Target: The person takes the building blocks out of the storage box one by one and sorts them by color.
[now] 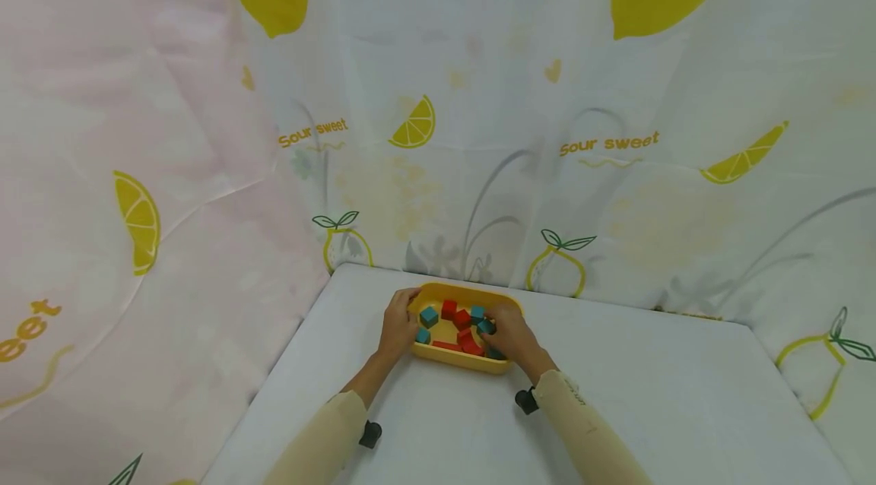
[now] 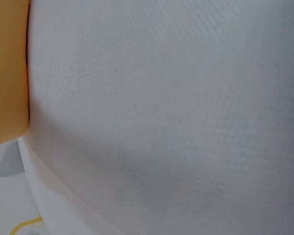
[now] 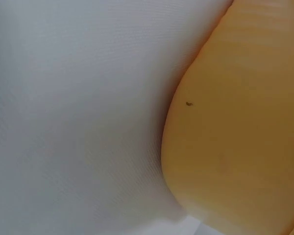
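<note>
Fabric (image 1: 465, 128) behind yellow tray (image 1: 460, 360) of blocks (image 1: 448, 309), hands (image 1: 397, 325) over both ends.

I wear long cream sleeves, the left sleeve (image 1: 318, 435) at seven o'clock and the right sleeve (image 1: 591, 432) at five. Small dark lettering (image 1: 573, 392), illegible, marks the latter toward eleven. Beside my left cuff, at three o'clock, sits a black device (image 1: 370, 435); its black twin (image 1: 526, 401) sits beside my right.

Blocks (image 1: 462, 319) in tray (image 1: 460, 364) (on table (image 1: 671, 386)).
</note>
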`<state>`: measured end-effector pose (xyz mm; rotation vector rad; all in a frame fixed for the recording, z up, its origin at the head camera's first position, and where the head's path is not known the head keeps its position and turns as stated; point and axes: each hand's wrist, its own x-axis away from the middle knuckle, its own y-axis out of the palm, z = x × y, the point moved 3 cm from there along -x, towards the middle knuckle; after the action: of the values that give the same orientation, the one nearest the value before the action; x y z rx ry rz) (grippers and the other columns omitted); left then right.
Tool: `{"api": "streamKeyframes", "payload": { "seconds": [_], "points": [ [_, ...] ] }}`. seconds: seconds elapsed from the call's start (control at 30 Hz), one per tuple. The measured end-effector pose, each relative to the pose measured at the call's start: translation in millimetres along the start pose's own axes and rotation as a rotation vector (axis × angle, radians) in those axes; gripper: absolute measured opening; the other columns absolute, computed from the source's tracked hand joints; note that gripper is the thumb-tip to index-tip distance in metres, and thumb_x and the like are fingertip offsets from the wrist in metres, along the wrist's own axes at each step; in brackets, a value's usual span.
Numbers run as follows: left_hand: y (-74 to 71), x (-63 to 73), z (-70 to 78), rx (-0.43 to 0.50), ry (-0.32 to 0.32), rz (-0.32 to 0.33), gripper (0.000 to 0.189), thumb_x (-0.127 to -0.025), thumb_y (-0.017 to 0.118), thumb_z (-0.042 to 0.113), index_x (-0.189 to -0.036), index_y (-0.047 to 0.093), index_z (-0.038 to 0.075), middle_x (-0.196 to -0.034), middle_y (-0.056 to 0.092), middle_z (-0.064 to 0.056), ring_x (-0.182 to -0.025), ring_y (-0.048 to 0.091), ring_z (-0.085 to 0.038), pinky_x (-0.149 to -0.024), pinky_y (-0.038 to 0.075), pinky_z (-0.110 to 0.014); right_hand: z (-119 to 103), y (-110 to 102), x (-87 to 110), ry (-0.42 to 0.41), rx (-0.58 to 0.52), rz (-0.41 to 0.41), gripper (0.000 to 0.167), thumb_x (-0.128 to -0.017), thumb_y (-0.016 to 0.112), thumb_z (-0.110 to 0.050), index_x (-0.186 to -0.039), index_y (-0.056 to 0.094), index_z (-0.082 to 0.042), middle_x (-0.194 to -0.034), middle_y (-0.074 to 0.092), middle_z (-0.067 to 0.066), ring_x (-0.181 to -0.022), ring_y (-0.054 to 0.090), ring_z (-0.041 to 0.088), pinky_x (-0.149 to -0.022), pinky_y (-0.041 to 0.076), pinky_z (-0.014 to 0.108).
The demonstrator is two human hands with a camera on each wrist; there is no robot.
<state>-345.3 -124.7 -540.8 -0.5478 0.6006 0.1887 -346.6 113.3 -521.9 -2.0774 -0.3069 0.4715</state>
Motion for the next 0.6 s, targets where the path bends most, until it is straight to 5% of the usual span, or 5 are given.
{"api": "streamKeyframes", "payload": {
  "seconds": [0.23, 0.6],
  "points": [
    [1.1, -1.5, 0.7, -0.014, -0.006, -0.01, 0.052, -0.075, 0.042, -0.026, -0.122, 0.056, -0.009, -0.117, 0.057, -0.018, -0.11, 0.058, -0.03, -0.097, 0.049, -0.042, -2.8, -0.7, -1.0, 0.01, 0.09, -0.004, 0.022, -0.078, 0.081, -0.019, -0.08, 0.064, -0.006, -0.068, 0.05, -0.001, -0.069, 0.043, 0.017, -0.059, 0.038, 0.028],
    [-0.8, 1.1, 5.0, -0.049, 0.016, -0.033, 0.051, -0.074, 0.041, -0.028, -0.12, 0.056, -0.012, -0.117, 0.056, -0.02, -0.109, 0.058, -0.032, -0.097, 0.049, -0.041, -4.8, 2.3, -1.3, 0.042, 0.078, -0.003, 0.012, -0.078, 0.077, -0.011, -0.083, 0.067, -0.005, -0.068, 0.051, -0.001, -0.068, 0.044, 0.017, -0.055, 0.039, 0.026]
  ]
}}
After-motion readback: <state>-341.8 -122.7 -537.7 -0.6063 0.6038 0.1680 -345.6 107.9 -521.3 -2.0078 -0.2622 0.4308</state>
